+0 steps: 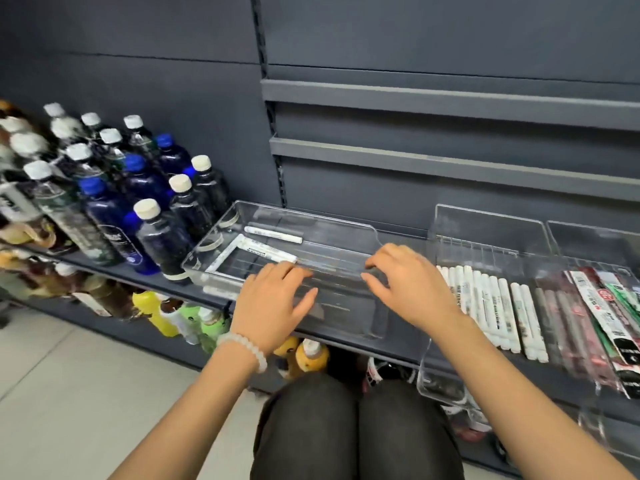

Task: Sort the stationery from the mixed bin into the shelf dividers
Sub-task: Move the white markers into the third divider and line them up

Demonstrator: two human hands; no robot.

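Observation:
A clear plastic bin (360,233) lies on the grey shelf in front of me, with a few white markers (273,234) loose in its left half. My left hand (277,303), a bead bracelet on its wrist, rests over the bin's near left part with fingers spread and relaxed. My right hand (405,285) hovers over the bin's near right edge, fingers lightly bent, holding nothing. To the right, a clear divider tray (485,223) holds a row of white markers (491,303). Beside them lie dark and red pens (568,317) and packaged pens (609,313).
Water bottles (114,188) with white and blue caps crowd the shelf left of the bin. Coloured drink bottles (156,313) stand on the lower shelf. Two empty grey ledges (450,105) run above on the back panel. My knees (353,427) are below the shelf edge.

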